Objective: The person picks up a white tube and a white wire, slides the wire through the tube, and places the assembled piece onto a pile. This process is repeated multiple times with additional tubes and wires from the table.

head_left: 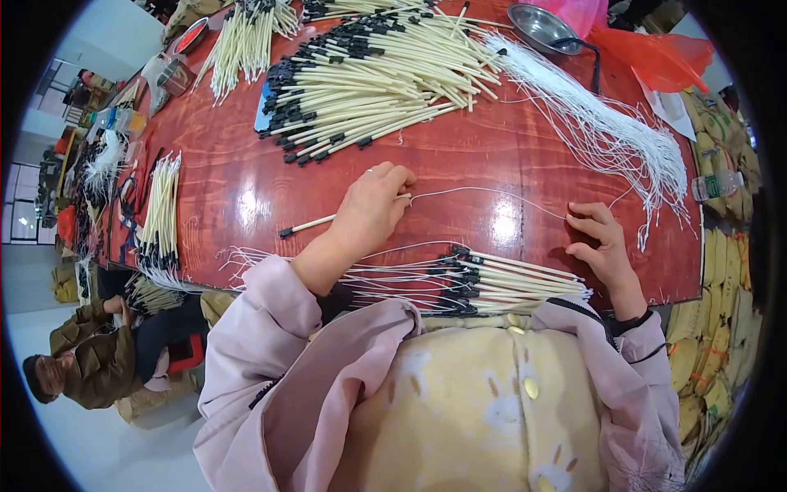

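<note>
My left hand [373, 205] is closed on a pale stick [314, 225] whose black-capped end points left. The stick's other end comes out by my fingertips. From there a thin white string [492, 190] curves in a slack arc to my right hand [604, 248]. Its fingertips are on the string, while the thumb stands apart. Near my body lies a row of pale sticks with black ends [525, 283], their white strings trailing left under my left forearm. A large heap of similar sticks [385, 74] lies beyond my hands.
A bundle of white strings [607, 123] spreads along the right of the red table [229, 180]. Behind it are a metal bowl [545, 29] and a red plastic bag [656, 53]. More sticks [161, 209] lie at left. A seated person [98, 357] works at lower left; sacks [713, 303] line the right.
</note>
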Available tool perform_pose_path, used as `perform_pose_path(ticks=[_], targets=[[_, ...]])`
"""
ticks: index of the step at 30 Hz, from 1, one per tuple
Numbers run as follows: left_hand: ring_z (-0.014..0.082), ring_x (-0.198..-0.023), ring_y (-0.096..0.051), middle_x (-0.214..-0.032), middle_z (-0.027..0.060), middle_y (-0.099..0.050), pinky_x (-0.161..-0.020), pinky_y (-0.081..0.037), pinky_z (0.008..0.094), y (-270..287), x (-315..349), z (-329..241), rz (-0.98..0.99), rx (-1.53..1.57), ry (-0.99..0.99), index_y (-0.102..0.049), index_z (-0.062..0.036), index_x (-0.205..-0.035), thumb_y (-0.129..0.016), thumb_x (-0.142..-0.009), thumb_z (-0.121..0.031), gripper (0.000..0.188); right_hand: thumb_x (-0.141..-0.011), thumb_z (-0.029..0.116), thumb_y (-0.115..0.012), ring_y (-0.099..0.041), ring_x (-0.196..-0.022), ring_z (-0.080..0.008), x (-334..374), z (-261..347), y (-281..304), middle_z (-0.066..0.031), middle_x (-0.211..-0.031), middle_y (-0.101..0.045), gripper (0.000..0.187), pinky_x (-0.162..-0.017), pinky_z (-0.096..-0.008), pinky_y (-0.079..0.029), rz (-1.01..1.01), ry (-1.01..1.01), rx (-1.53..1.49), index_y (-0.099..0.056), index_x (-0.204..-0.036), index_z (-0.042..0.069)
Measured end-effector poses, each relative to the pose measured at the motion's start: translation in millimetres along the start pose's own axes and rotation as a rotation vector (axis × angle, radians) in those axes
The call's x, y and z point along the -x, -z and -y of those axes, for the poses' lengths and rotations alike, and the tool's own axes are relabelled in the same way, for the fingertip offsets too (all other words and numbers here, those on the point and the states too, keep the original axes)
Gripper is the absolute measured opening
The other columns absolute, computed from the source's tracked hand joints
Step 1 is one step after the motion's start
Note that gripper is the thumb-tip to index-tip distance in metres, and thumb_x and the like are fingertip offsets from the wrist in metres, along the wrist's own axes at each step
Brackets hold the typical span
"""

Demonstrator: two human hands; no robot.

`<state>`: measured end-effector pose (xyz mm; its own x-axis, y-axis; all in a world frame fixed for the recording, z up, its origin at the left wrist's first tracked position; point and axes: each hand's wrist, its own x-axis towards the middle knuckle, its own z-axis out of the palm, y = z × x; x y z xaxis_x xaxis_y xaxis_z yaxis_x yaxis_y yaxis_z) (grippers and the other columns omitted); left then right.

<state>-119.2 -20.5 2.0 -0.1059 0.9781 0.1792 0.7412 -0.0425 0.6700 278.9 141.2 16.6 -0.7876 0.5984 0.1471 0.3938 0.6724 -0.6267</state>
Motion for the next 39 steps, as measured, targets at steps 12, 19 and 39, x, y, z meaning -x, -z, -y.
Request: perform_pose_path(ticks=[12,19,39], targets=[[0.0332,-0.094,-0.058,-0.099,0.0152,-0.059,-0.077,-0.049,0.0469,-32,-10,-13,-0.008,-0.578,-0.222,-0.066,-0.0031,-0.083,-0.067,-0.078,-0.018,0.016,-0.074,0.011,-0.077,-0.062,-0.113,-0.0323,4,-20,-7,-0.0165,-0.124,-0.064,0.042,-0.100,-0.0394,-0.048,-0.018,0.080,-0.061,-0.070,-0.114,-0.003],[0.0364,-0.088,-0.063,-0.095,0.0185,-0.063,-0.074,-0.050,0.0495,-22,0,-38,-0.138,-0.398,-0.242,-0.059,0.0012,-0.091,-0.062,-0.080,-0.011,0.016,-0.077,0.005,-0.073,-0.056,-0.123,-0.0325,1,-6,-10,-0.0165,-0.131,-0.061,0.044,-0.108,-0.0390,-0.042,0.010,0.022,0.040,-0.069,-0.120,-0.003],[0.0392,-0.089,-0.073,-0.093,0.0241,-0.073,-0.076,-0.060,0.0477,-4,-37,-12,0.006,-0.306,0.308,-0.060,0.0026,-0.104,-0.063,-0.085,-0.004,0.020,-0.082,-0.001,-0.068,-0.055,-0.125,-0.0331,0,20,-10,-0.0172,-0.133,-0.059,0.045,-0.110,-0.0378,-0.040,0.039,-0.027,0.122,-0.065,-0.127,-0.004]])
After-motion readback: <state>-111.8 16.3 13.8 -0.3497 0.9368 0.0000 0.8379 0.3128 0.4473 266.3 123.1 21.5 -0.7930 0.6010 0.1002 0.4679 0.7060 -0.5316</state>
